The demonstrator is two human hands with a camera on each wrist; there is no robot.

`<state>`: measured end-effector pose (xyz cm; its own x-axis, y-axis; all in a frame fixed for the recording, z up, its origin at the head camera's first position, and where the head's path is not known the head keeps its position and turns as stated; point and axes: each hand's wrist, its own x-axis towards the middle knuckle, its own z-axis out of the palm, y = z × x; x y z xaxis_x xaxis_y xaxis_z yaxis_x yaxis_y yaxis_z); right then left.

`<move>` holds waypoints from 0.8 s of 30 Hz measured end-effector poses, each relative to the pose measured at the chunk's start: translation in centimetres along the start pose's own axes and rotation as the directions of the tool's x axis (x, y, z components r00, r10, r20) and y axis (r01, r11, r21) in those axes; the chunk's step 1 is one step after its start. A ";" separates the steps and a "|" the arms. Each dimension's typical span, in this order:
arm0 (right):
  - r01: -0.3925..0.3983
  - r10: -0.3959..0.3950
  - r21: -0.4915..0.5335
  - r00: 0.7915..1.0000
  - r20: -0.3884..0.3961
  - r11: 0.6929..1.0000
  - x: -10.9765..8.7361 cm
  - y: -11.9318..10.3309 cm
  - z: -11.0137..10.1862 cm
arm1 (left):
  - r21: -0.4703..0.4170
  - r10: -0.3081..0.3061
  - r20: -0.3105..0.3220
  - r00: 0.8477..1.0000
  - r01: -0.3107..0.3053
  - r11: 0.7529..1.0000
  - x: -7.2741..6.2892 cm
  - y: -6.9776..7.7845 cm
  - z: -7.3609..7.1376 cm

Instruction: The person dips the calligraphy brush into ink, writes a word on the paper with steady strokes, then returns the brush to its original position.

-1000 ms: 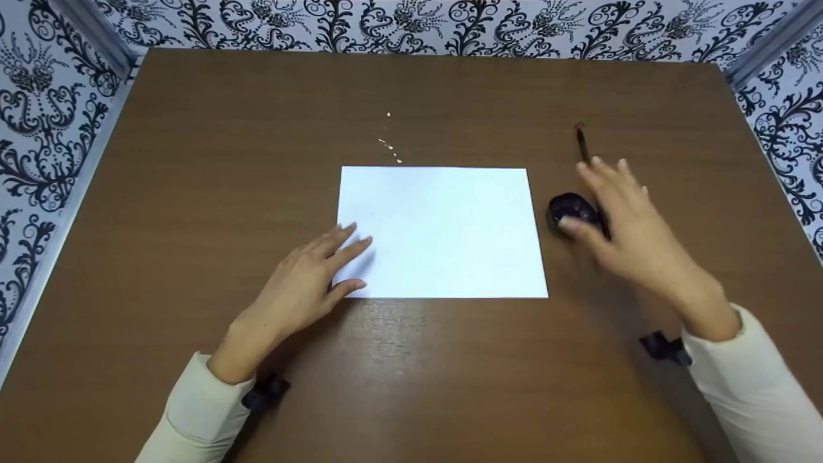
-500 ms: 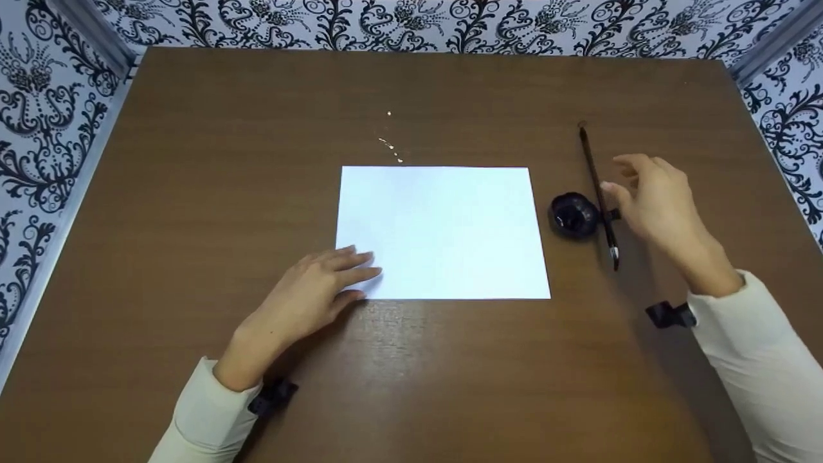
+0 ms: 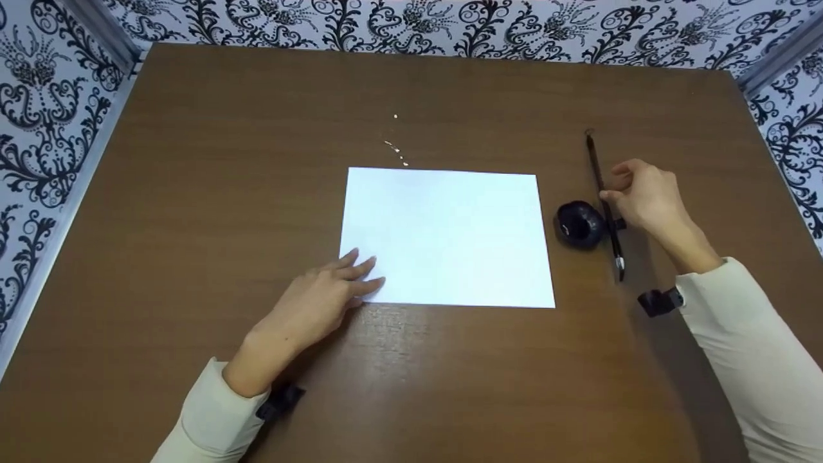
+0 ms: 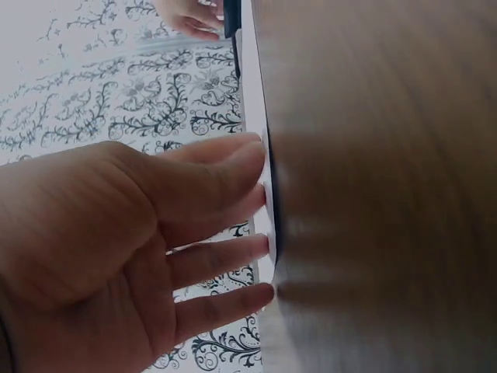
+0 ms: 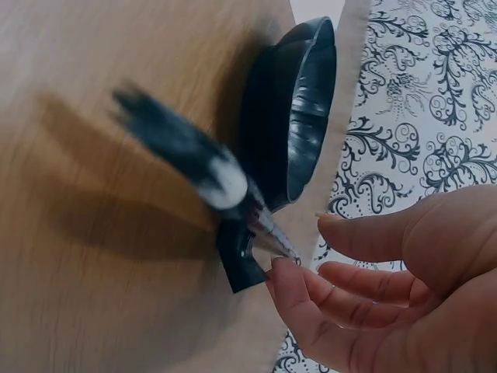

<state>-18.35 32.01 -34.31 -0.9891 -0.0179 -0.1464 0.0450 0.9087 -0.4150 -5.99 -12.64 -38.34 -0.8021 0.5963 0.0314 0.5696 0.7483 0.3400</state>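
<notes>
A sheet of white paper (image 3: 450,238) lies flat on the brown table. My left hand (image 3: 315,299) rests on its lower left corner with fingers spread; in the left wrist view the fingertips (image 4: 260,295) meet the paper's edge. A dark-handled brush (image 3: 596,168) leans beside a small scalloped dark dish (image 3: 580,225), bristles toward me. In the right wrist view, the dark bristles (image 5: 167,136) tilt up over the table. My right hand (image 3: 652,199) is at the brush handle, fingers bent. The index fingertip sits beside the handle and the thumb stands apart, with a gap between them.
A short black block (image 5: 239,260) sticks out of the dish's side, under the brush. Several small light flecks (image 3: 397,150) mark the brown table (image 3: 450,373) behind the paper. Patterned wallpaper (image 3: 411,26) borders the table's far side.
My right hand has moved off the dish to the brush's right side, its fingers bending. My left hand has shifted down to the paper's corner. Brush and dish keep their places.
</notes>
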 end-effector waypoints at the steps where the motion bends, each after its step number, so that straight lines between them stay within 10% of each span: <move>1: -0.007 0.007 -0.001 1.000 -0.001 1.000 0.0 0.1 0.0 | -0.016 -0.020 0.002 1.000 0.020 1.000 0.1 0.1 0.0; 13: -0.017 0.017 0.013 1.000 0.019 1.000 0.7 0.2 0.7 | -0.074 -0.128 0.071 0.989 0.133 0.988 0.6 0.6 -0.1; 24: -0.019 0.019 0.004 1.000 0.002 1.000 0.9 0.7 0.7 | -0.038 -0.024 -0.016 1.000 0.023 0.999 0.6 0.2 0.1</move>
<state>-19.14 32.34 -35.31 -0.9878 -0.0013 -0.1557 0.0644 0.9070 -0.4161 -6.33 -12.10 -38.30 -0.8182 0.5737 0.0378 0.5435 0.7503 0.3764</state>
